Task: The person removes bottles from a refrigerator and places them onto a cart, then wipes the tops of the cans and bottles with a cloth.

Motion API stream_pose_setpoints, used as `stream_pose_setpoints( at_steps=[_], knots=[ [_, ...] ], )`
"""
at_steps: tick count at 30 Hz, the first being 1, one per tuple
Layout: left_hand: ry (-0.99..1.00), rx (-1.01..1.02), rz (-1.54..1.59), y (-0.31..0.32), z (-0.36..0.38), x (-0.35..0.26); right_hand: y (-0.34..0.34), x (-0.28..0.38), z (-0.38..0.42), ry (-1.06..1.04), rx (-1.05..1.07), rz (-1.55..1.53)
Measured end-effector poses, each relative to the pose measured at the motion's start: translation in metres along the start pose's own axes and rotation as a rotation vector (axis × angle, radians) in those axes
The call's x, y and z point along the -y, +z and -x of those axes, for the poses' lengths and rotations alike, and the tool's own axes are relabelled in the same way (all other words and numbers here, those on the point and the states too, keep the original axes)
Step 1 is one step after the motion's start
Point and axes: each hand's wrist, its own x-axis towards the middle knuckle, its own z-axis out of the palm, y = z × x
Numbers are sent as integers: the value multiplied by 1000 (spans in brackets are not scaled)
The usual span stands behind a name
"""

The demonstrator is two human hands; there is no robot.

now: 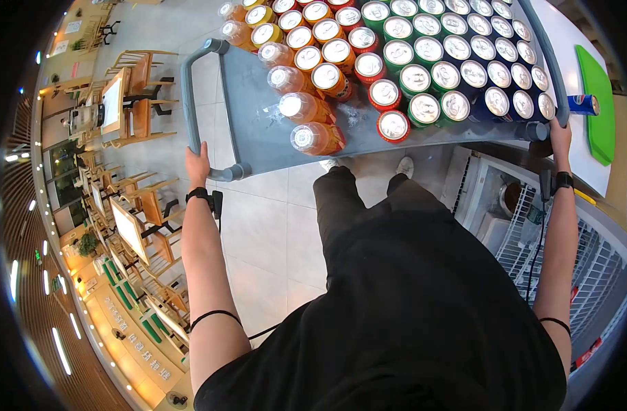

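Note:
A grey cart stands in front of me, loaded with rows of drinks. My left hand is wrapped round the cart's left handle bar. On the other side, my right hand grips the right handle bar near its lower corner. Orange drink bottles stand along the left of the load, beside orange cans. Red cans, green cans and dark blue cans fill the middle and right, all upright.
At right, a white counter holds a green board and a blue can lying on its side. Below it is an open refrigerator with white wire racks. Wooden chairs and tables line the left side of the tiled floor.

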Motion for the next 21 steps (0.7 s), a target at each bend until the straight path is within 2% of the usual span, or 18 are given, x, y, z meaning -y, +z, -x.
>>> stream_pose_setpoints(
  at_steps=[2, 8, 14, 17, 21],
  knots=[
    [-26, 54, 17, -2, 1, -1, 0, -6, -2, 16, 5, 1],
    [-16, -20, -9, 5, 0, 5, 1, -17, -10, 31, -18, 76],
    [-45, 36, -20, 0, 0, 2, 3, -18, -11, 36, -23, 63],
    [-2, -9, -68, -3, 6, 0, 3, -14, -10, 47, 7, -5],
    [-30, 38, -3, -4, 6, -3, 4, -22, -16, 46, -2, 25]
  ],
)
